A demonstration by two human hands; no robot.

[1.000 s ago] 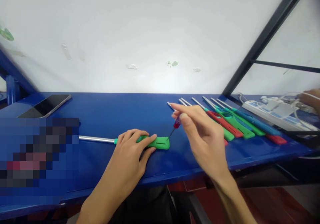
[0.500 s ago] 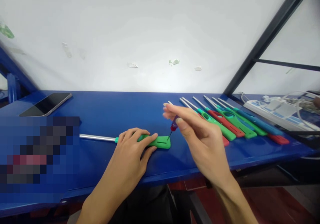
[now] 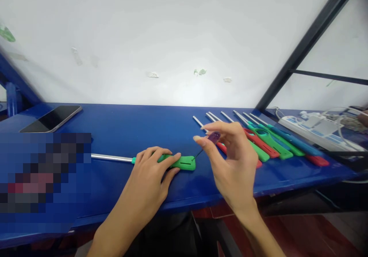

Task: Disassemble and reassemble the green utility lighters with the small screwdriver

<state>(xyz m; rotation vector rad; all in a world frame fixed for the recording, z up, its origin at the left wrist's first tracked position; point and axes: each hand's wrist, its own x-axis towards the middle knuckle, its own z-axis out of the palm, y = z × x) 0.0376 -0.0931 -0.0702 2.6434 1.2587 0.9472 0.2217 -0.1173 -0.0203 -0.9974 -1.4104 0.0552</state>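
A long-necked green lighter (image 3: 187, 163) lies flat on the blue table, its metal tube pointing left. Over its middle lies my left hand (image 3: 152, 171), fingers wrapped round the body and pressing it down. My right hand (image 3: 234, 161) is closed around a small screwdriver (image 3: 214, 136) with a dark purple handle and thin shaft. The screwdriver leans to the right, and its tip meets the right end of the green handle. Part of the screwdriver's handle is hidden by my fingers.
Several more long-necked lighters (image 3: 276, 146) in green, red and blue lie in a row on the right. Behind them sits a white power strip (image 3: 319, 130) with cables. A phone (image 3: 54, 118) rests at the back left, near a pixelated area. A black frame post (image 3: 304, 50) rises at right.
My right hand's fingers have curled in from a straighter, flatter pose. The screwdriver's handle has tipped further right, its tip still at the lighter's end. My left hand stays in place.
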